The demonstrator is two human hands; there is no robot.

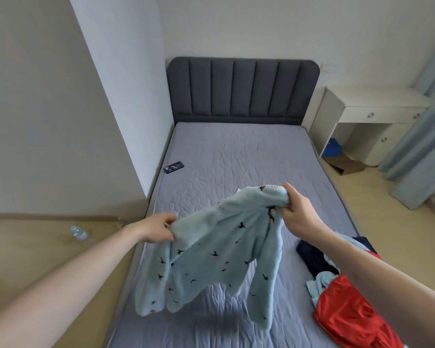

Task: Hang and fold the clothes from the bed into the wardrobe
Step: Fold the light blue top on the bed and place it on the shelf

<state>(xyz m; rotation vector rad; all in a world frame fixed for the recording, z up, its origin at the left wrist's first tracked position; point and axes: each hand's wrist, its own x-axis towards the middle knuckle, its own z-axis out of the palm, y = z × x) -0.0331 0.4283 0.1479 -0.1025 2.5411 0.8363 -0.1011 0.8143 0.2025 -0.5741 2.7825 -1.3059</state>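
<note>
The person holds a pale blue fleece top (pixel 211 252) printed with small dark birds up in the air over the near half of the bed (pixel 236 159), its hem and one sleeve hanging clear of the mattress. The left hand (pixel 158 228) pinches one edge of the garment at the left, fingers curled round a fold of cloth; the right hand (pixel 295 212) grips a bunched handful at the upper right, near what looks like the collar. The fabric looks thick, soft and light: it droops and folds under its own weight and has no stiffness to hold a shape, so it should not slip easily from a pinch. For hanging or folding, the best hold is probably at the two shoulder seams, so the body falls flat and even. A pile of other clothes (pixel 342 297), red, navy and light blue, lies at the near right of the bed, and a dark phone (pixel 174 167) rests near its far left edge.
</note>
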